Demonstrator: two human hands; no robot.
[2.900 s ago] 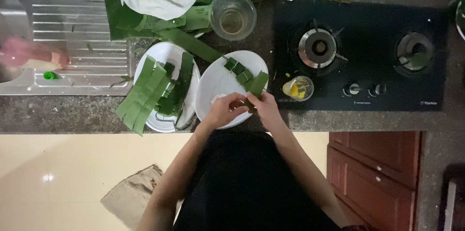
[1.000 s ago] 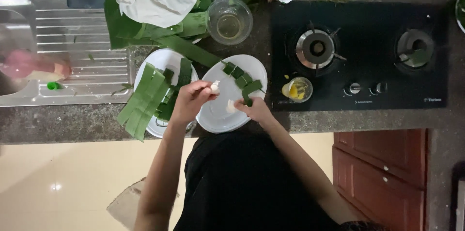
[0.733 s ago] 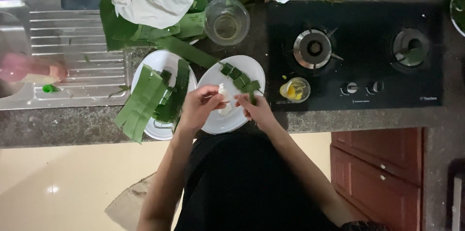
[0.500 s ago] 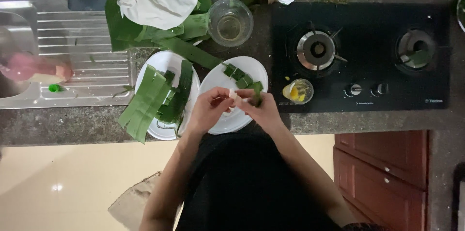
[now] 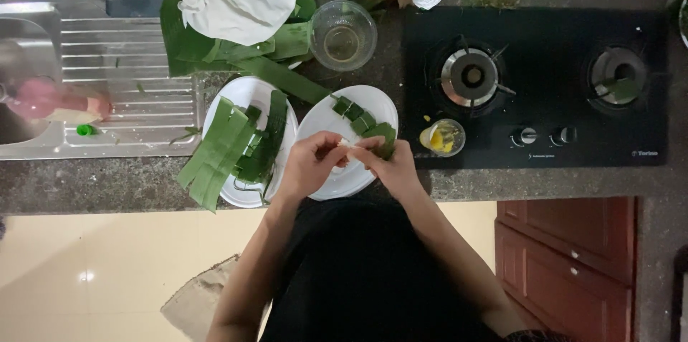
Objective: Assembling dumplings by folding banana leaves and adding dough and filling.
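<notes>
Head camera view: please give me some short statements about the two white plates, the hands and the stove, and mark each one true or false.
1. Both hands meet over the right white plate. True: the left hand and the right hand work together on a small pale piece between the fingertips.
2. The left white plate holds cut banana leaf strips. True.
3. A pot stands on the left burner. False: both burners of the black gas stove are bare.
4. The glass bowl sits inside the sink. False: it stands on the counter, behind the plates.
5. The small cup with yellow content is beside the right plate. True.
</notes>
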